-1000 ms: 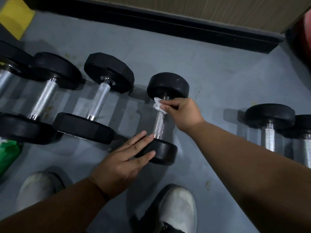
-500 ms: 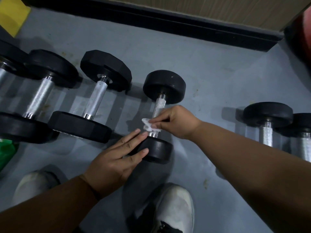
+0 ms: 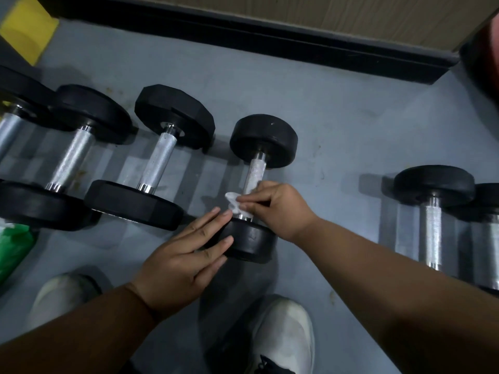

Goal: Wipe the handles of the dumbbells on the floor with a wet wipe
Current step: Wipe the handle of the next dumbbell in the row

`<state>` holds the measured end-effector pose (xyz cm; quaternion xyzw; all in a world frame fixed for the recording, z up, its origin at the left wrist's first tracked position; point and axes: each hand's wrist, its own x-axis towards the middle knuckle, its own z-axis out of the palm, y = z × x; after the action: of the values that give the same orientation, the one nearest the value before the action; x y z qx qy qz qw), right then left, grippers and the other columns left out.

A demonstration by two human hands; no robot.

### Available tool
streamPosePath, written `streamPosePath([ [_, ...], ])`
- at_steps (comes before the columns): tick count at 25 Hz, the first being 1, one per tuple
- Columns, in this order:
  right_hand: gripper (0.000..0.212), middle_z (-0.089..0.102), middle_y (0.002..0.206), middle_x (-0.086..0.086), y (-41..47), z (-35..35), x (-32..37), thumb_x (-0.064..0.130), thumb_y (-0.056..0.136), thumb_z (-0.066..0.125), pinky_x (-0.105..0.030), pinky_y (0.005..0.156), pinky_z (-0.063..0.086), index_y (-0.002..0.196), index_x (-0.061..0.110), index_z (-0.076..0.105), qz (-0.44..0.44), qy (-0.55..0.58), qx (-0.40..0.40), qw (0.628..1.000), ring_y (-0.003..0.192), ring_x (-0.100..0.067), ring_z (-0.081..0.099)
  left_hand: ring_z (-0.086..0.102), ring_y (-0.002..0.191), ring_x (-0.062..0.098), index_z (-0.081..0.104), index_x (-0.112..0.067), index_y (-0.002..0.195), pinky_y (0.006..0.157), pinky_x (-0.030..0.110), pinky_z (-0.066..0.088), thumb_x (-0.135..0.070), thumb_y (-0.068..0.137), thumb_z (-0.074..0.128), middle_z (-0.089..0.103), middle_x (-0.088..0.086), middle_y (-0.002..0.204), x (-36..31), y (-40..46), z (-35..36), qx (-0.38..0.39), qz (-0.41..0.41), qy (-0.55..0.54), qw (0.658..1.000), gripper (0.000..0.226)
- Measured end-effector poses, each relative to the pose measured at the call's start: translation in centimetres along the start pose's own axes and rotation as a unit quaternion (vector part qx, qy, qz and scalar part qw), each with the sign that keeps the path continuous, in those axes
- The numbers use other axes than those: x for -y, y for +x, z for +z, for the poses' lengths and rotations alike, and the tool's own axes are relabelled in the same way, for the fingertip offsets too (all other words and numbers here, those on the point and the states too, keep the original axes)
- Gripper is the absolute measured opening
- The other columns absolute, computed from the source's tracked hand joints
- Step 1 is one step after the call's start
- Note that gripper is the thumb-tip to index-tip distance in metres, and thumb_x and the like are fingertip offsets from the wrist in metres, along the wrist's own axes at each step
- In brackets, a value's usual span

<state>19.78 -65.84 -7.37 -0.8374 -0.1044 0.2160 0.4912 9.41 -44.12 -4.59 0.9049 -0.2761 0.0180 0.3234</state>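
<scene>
A small black dumbbell [image 3: 263,140] with a knurled silver handle [image 3: 256,171] lies on the grey floor in the middle. My right hand [image 3: 278,209] pinches a crumpled white wet wipe [image 3: 234,202] against the near end of that handle, just above the near weight [image 3: 251,240]. My left hand [image 3: 183,255] rests with straight fingers on the left side of this near weight. The wipe's far part is hidden under my fingers.
Larger dumbbells lie to the left [image 3: 159,157] [image 3: 73,155] and two more on the right [image 3: 433,209]. A black skirting board [image 3: 243,28] runs along the far wall. My white shoes [image 3: 283,336] stand close below. A green object [image 3: 13,249] sits at the left edge.
My right hand slid the wipe down the handle from the far weight to the near end, where it now stays. My left hand kept resting on the near weight.
</scene>
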Motion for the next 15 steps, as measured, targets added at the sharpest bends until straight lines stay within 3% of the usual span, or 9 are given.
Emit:
streamPosePath([
  [3, 0.016, 0.071, 0.090, 0.012, 0.2, -1.1, -0.1, 0.021, 0.086, 0.080, -0.014, 0.083, 0.048, 0.102, 0.022, 0.081, 0.002, 0.004, 0.056, 0.998, 0.086, 0.000, 0.066, 0.044, 0.138, 0.030, 0.069, -0.003, 0.119, 0.102, 0.049, 0.048, -0.017, 0.085, 0.076, 0.048, 0.016, 0.145, -0.1, 0.0, -0.2, 0.004, -0.005, -0.008, 1.000, 0.037],
  [6, 0.016, 0.071, 0.090, 0.008, 1.7, -1.8, -0.2, 0.021, 0.087, 0.080, -0.019, 0.077, 0.050, 0.103, 0.023, 0.081, 0.008, 0.034, -0.027, 0.999, 0.081, -0.005, 0.066, 0.045, 0.137, 0.028, 0.069, -0.005, 0.119, 0.102, 0.047, 0.048, -0.015, 0.088, 0.071, 0.049, 0.015, 0.145, -0.1, -0.1, -0.2, -0.004, -0.015, -0.001, 1.000, 0.032],
  [9, 0.017, 0.064, 0.083, 0.006, 3.1, -2.6, -0.5, 0.022, 0.089, 0.078, -0.014, 0.067, 0.042, 0.106, 0.024, 0.080, 0.037, 0.041, -0.102, 0.993, 0.068, 0.002, 0.056, 0.045, 0.137, 0.029, 0.069, -0.003, 0.119, 0.101, 0.048, 0.049, -0.011, 0.090, 0.067, 0.049, 0.016, 0.145, -0.1, -0.3, -0.2, -0.012, -0.020, 0.008, 1.000, 0.030],
  [12, 0.018, 0.059, 0.079, 0.013, 3.0, -1.6, -0.2, 0.021, 0.091, 0.075, -0.008, 0.065, 0.038, 0.109, 0.023, 0.079, 0.037, 0.055, -0.127, 0.990, 0.065, 0.007, 0.054, 0.040, 0.140, 0.029, 0.067, 0.001, 0.120, 0.103, 0.049, 0.047, -0.009, 0.087, 0.068, 0.045, 0.017, 0.147, -1.1, -0.3, -0.4, -0.013, -0.035, 0.038, 0.999, 0.034],
  [15, 0.018, 0.062, 0.085, 0.007, 2.0, -0.2, -0.4, 0.015, 0.090, 0.076, -0.015, 0.076, 0.046, 0.107, 0.019, 0.080, 0.005, 0.060, -0.104, 0.993, 0.076, 0.003, 0.060, 0.035, 0.143, 0.028, 0.063, 0.005, 0.123, 0.108, 0.047, 0.042, -0.012, 0.088, 0.068, 0.041, 0.015, 0.150, -3.3, 0.7, 0.4, 0.006, -0.021, 0.063, 0.998, 0.039],
])
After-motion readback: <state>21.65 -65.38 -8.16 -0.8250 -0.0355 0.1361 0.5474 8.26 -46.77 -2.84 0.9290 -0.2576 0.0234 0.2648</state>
